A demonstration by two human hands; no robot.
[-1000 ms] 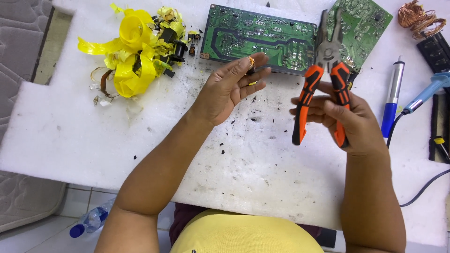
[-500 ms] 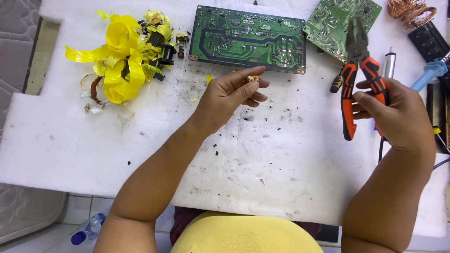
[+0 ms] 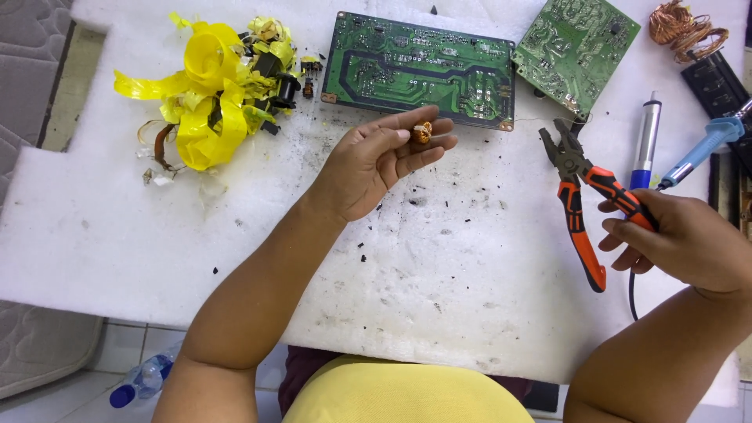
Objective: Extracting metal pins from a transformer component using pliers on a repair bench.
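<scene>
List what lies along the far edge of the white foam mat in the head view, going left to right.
Heap of yellow tape scraps → large green circuit board → smaller green circuit board → tangle of copper wire.

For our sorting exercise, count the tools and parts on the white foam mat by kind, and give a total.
Green printed circuit boards: 2
Orange-handled pliers, in the right hand: 1
Blue-handled soldering tools: 2
Copper wire bundle: 1
Small copper coil, in the left hand: 1
Total: 7

Black bar (image 3: 717,82) cut by right edge; copper coil's (image 3: 422,133) windings — too small, plastic bottle (image 3: 141,380) half-hidden
</scene>
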